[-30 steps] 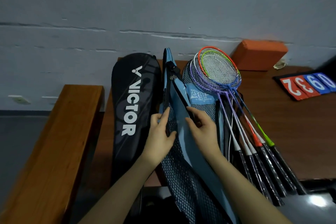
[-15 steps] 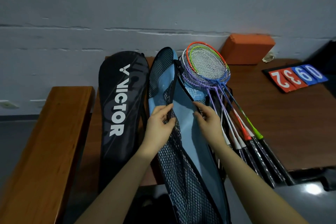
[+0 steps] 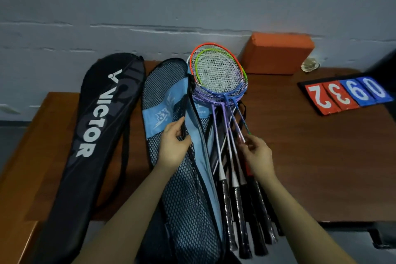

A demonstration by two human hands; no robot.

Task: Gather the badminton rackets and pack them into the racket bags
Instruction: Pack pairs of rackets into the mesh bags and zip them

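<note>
Fingers of left hand [image 3: 174,148] pinch black zipper edge of blue mesh bag [image 3: 169,100] at frame centre, holding mouth open. Right hand [image 3: 256,154] fingers curl loosely at racket shafts; firm grip cannot be confirmed. Rackets [image 3: 220,77] stacked just right of bag, all outside it. Black Victor bag [image 3: 94,126] at left looks closed. Judgement: gathering done, packing not started.

Dim, cool indoor light, soft shadows, no glare, slight overall softness, wide-angle bending toward 3 and 9 o'clock, dark blurred corner at 2 o'clock, muted colours
</note>
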